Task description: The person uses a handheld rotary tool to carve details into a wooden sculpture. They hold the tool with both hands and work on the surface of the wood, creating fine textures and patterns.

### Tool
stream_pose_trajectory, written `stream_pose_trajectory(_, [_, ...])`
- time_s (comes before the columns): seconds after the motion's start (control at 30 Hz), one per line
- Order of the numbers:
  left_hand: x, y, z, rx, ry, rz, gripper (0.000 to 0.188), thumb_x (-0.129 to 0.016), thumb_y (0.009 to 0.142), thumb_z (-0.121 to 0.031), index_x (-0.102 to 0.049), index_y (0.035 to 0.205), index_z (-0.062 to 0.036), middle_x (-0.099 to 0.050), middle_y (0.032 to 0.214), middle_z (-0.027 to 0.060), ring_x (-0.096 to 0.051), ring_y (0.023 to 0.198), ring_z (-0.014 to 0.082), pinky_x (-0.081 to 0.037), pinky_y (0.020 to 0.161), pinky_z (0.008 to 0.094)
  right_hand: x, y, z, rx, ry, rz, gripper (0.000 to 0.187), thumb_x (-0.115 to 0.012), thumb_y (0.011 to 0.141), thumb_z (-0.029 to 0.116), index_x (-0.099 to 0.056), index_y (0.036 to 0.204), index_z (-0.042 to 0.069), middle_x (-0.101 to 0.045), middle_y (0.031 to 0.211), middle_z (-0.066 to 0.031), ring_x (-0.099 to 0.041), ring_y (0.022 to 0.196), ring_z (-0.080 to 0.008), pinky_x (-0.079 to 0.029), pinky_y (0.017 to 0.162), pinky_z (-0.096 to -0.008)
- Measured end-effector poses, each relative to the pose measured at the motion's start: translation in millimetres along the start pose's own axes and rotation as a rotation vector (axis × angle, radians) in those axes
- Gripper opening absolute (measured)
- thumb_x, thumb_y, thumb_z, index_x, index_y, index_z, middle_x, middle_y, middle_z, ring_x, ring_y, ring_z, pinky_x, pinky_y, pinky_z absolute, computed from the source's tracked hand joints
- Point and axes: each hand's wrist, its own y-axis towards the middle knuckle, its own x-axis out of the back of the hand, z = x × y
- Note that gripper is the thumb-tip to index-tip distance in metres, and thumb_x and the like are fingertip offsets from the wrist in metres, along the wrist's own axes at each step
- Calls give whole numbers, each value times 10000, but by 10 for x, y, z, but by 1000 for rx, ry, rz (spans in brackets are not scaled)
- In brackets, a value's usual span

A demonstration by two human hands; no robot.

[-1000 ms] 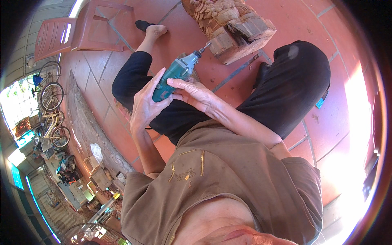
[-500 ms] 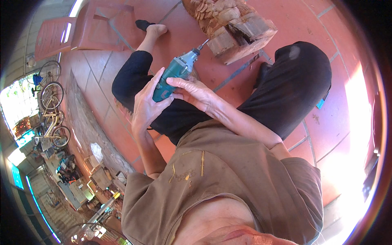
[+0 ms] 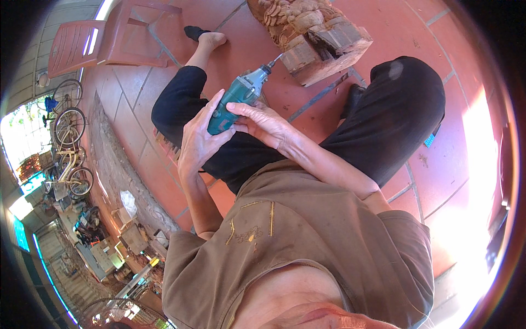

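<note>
A green and grey die grinder (image 3: 239,98) with a thin metal bit is between my two hands, above my lap. It is tilted, its bit toward the far right. My left hand (image 3: 198,136) wraps its left side and rear end, fingers lying along the body. From the right, my right hand (image 3: 262,125) grips the body with the thumb on top; its other fingers are partly hidden beneath. Just beyond the bit lies a carved wooden block (image 3: 323,55) on the floor, its far part covered in rounded relief and its near end hollowed. The bit's tip looks close to the wood; I cannot tell whether they touch.
My legs in black trousers (image 3: 408,109) spread either side of the work on red floor tiles (image 3: 296,101). A reddish-brown plastic chair (image 3: 118,41) stands far left. A long log (image 3: 118,156) lies left, with bicycles (image 3: 70,129) and cluttered tools (image 3: 101,247) beyond.
The die grinder and both hands have shifted very slightly to the right. My grip looks the same, and the wooden block stays in place.
</note>
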Motion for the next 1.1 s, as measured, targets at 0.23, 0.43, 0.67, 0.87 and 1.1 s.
stream_pose_trajectory(0.23, [-2,0,18,-8,-7,6,810,-790,683,-57,-479,1427,-125,-644,1219,175,-674,1043,293,-534,888,361,29,17,-23,-10,17,-5,456,-798,830,253,-594,1210,106,-660,1152,-48,-634,1073,-175,-519,936,-350])
stream_pose_trajectory(0.43, [9,1,20,6,-14,22,809,-793,689,-59,-476,1430,-130,-651,1190,174,-677,1019,280,-535,876,359,-3,-15,9,-4,18,1,453,-793,835,245,-588,1217,112,-660,1153,-46,-632,1079,-174,-519,938,-354])
stream_pose_trajectory(0.67, [42,0,-34,85,-65,81,809,-796,692,-5,-476,1430,-89,-629,1267,168,-637,1115,198,-496,933,326,-8,-41,-1,-2,11,-6,427,-790,838,248,-603,1198,117,-662,1152,-40,-635,1066,-167,-517,933,-353])
stream_pose_trajectory(0.87, [47,-23,-46,82,-79,86,815,-791,692,5,-473,1436,-96,-637,1253,160,-633,1111,185,-496,931,327,-12,-71,-21,-23,19,-15,418,-792,837,248,-608,1195,134,-660,1153,-29,-626,1076,-158,-504,945,-343])
stream_pose_trajectory(1.1, [34,-47,-43,48,-67,73,799,-787,699,-24,-481,1431,-122,-657,1166,156,-667,1012,212,-524,876,335,5,-95,-56,-39,34,-31,400,-795,833,236,-614,1175,133,-661,1144,-27,-623,1084,-157,-497,964,-351])
